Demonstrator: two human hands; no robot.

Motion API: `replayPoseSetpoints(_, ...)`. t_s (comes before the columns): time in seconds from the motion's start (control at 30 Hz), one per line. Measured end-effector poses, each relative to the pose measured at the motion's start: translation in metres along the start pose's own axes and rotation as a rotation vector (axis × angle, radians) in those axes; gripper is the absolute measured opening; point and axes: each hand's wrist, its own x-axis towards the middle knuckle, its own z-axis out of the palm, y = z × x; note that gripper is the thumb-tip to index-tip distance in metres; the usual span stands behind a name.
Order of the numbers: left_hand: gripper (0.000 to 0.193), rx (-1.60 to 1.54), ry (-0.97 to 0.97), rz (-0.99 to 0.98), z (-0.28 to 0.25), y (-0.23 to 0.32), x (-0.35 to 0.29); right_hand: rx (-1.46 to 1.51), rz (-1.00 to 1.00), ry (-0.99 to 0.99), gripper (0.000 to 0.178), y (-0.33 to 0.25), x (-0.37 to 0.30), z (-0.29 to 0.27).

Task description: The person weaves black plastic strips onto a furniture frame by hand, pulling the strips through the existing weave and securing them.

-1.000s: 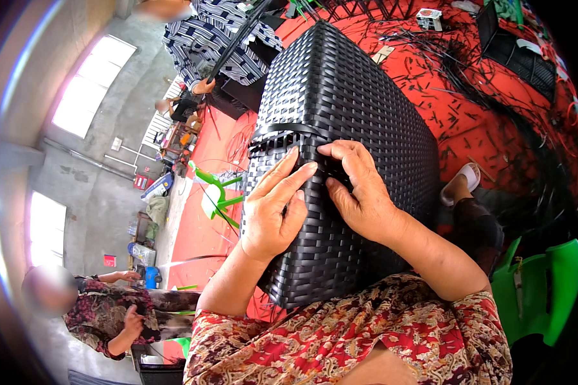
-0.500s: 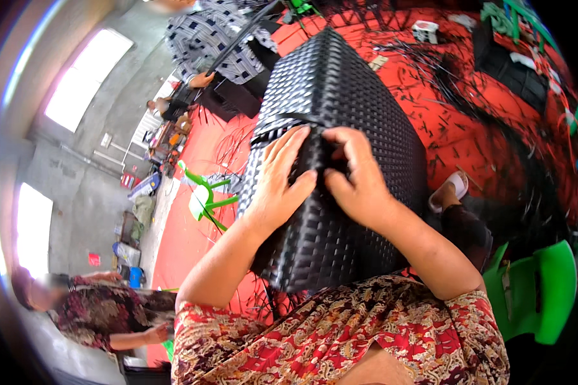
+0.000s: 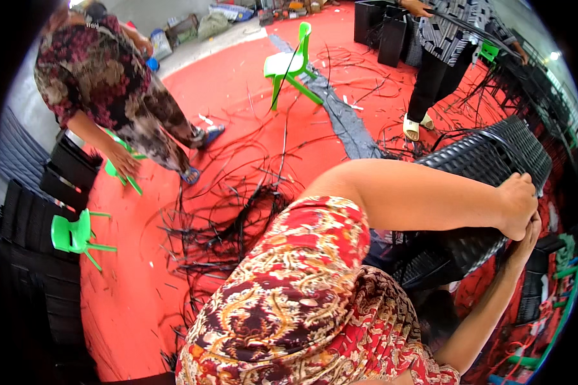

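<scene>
A black woven plastic wicker piece (image 3: 472, 154), boxy in shape, stands tilted at my right, its near side partly hidden by my left arm. Across it reaches my left hand (image 3: 519, 202), closed with its fingers bent at the far edge of the weave. Just below and touching it is my right hand (image 3: 525, 242), fingers drawn together at the same edge. Whatever lies between the fingers of either hand is too small or covered to make out.
Loose black strips (image 3: 237, 224) lie tangled on the red floor covering (image 3: 135, 289). Green chairs (image 3: 77, 232) stand left and farther back (image 3: 286, 64). One person (image 3: 103, 83) bends at far left; another (image 3: 449, 38) stands at back right holding dark strips. Dark woven pieces (image 3: 26, 224) line the left.
My view has swung left, so the wicker piece and both hands now sit at the right side. My hands remain together at its edge, with the left closed more tightly.
</scene>
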Motion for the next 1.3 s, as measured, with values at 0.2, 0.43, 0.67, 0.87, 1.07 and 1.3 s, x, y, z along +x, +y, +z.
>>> replayPoseSetpoints(0.2,0.026,0.076,-0.129,0.026,0.008,-0.008,0.012,-0.114,0.015,0.057,0.036,-0.023,0.028,0.016)
replayPoseSetpoints(0.43,0.025,-0.166,-0.078,0.018,-0.029,-0.001,-0.031,-0.3,0.107,0.08,0.035,-0.057,0.032,0.025)
replayPoseSetpoints(0.67,0.025,-0.26,-0.044,-0.035,-0.047,-0.021,-0.054,-0.426,0.168,0.061,0.034,-0.084,0.028,0.054)
replayPoseSetpoints(0.87,0.029,-0.102,-0.083,-0.035,-0.021,-0.047,0.003,-0.598,0.146,0.333,0.047,-0.042,0.052,0.05)
replayPoseSetpoints(1.07,0.038,-0.353,-0.033,0.185,-0.02,-0.058,0.001,-0.484,-0.015,0.505,0.045,-0.04,0.023,0.092)
replayPoseSetpoints(1.3,0.029,-0.423,0.01,0.041,-0.035,-0.049,-0.005,-0.527,-0.118,0.551,0.047,-0.063,0.0,0.112)
